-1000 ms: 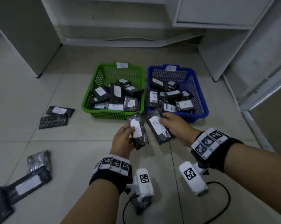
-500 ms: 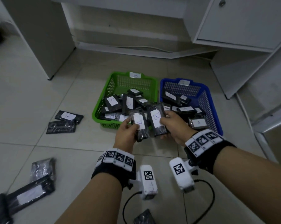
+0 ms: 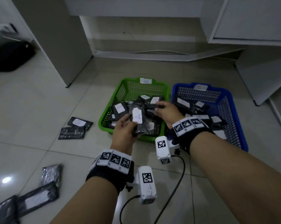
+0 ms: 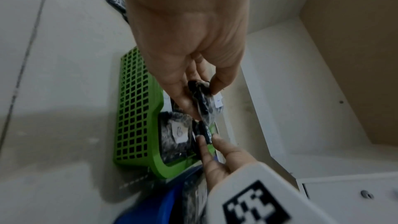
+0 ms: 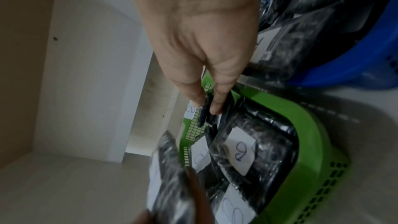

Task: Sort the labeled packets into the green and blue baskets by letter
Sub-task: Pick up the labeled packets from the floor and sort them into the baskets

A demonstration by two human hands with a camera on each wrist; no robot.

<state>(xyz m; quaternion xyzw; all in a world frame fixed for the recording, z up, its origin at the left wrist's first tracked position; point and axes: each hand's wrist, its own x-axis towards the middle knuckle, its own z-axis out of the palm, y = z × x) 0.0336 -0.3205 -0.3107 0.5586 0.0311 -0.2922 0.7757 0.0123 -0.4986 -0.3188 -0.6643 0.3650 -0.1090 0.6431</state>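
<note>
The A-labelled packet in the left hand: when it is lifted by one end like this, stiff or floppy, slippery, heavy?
The A packet probably holds its shape: gripped at its lower end by the left hand, it stands straight without drooping. Its glossy, crinkled plastic wrap looks somewhat slippery. It seems light, since one hand's fingers alone carry it.

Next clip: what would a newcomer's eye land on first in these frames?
Two baskets side by side on the tiled floor, the green basket left of the blue basket, both heaped with black packets bearing white labels. Above the green one, the left hand holds up a packet marked A while the right hand pinches another packet. More loose packets lie on the floor to the left.
</note>
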